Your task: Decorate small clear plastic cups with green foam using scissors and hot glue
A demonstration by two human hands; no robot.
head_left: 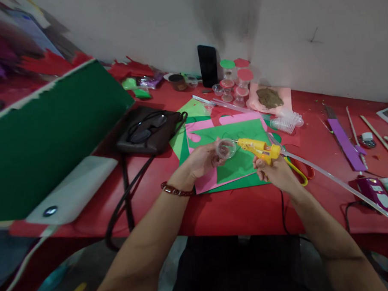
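My left hand (203, 159) is closed round a small clear plastic cup (226, 148), held on its side above the table. My right hand (274, 171) grips a yellow glue gun (259, 148) by its handle. The gun's nozzle points left and touches the cup's rim. A long clear glue stick (337, 181) runs out of the gun's back toward the right. Both hands hover over green (238, 160) and pink (206, 182) foam sheets lying on the red table (242, 212).
A brown bag (148, 130) with glasses on it lies left of the sheets. Behind are a black phone (207, 65), several small cups with coloured lids (236, 81), stacked clear cups (286, 122). Scissors (303, 173), purple strip (345, 143), sticks at right. Large green board (48, 134) at left.
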